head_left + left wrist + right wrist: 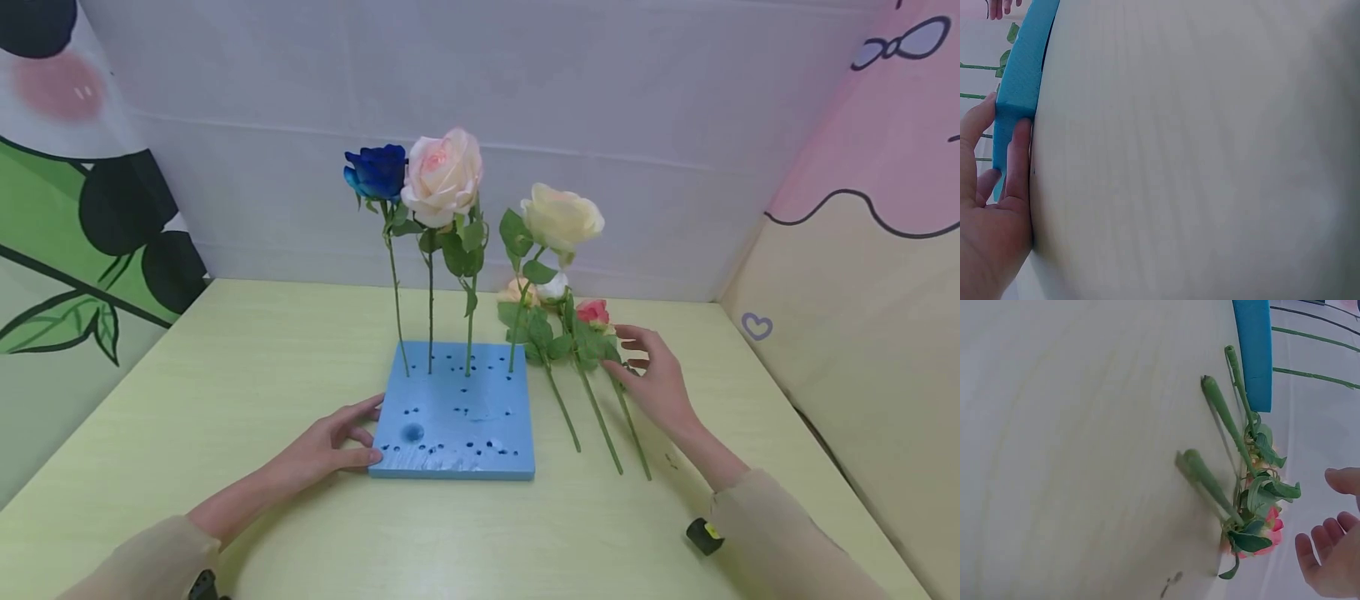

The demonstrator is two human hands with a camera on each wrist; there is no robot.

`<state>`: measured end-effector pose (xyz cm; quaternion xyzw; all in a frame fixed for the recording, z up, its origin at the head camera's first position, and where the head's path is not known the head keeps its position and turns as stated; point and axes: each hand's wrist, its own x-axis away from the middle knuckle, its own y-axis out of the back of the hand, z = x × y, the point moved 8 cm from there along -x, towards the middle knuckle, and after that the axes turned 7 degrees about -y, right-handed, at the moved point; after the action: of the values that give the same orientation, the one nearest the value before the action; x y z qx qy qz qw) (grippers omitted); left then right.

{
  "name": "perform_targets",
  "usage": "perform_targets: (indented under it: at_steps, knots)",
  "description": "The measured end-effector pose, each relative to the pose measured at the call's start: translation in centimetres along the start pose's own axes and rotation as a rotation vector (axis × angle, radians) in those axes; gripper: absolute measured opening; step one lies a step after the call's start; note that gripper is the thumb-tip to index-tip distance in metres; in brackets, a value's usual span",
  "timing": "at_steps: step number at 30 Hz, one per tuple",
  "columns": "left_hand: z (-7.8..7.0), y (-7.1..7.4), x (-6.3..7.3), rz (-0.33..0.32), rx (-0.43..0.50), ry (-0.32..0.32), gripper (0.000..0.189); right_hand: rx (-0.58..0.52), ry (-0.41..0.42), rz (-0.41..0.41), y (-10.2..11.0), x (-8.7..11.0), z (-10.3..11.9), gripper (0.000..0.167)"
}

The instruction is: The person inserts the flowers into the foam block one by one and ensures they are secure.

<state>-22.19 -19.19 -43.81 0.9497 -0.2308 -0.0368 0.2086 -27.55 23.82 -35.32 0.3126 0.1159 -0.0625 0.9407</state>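
A blue foam board (491, 417) with many small holes lies on the table. My left hand (341, 437) holds its left edge; the left wrist view shows the thumb (982, 119) on the board's top. Four roses stand upright along its back: a blue rose (377, 172), a pale pink rose (442, 177), a green stem (469, 333) whose bloom is hidden, and a cream rose (562, 221). To the right of the board, my right hand (654, 379) hovers by a lying pink-red rose (593, 312), fingers slightly bent and apart from it in the right wrist view.
Beside the pink-red rose lie a white rose (553, 287) and a peach rose (519, 292), stems toward me. A small black object (705, 536) with a yellow mark is near my right sleeve. White cloth (637, 100) hangs behind the table; painted panels flank it.
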Motion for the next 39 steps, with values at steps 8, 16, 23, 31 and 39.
perform_targets:
  at_steps: [8,16,23,31,39]
  knots:
    - [-0.2,0.0,0.1,-0.001,-0.006,-0.010,0.085,0.048,0.003,0.036,0.5,1.1,-1.5,0.056]
    - [-0.2,-0.1,0.1,0.000,-0.004,-0.012,0.085,0.118,-0.033,0.118,0.4,2.0,-2.7,0.058]
    - [-0.2,-0.1,0.1,-0.003,-0.003,-0.003,0.086,0.192,-0.068,0.194,0.0,2.7,-3.4,0.058]
    - [-0.2,0.0,0.1,-0.007,0.009,0.010,0.086,0.244,-0.091,0.228,-0.3,3.1,-3.5,0.054]
    - [-0.4,0.0,0.2,-0.008,-0.006,0.011,0.085,0.292,-0.119,0.291,-0.8,3.4,-4.2,0.055]
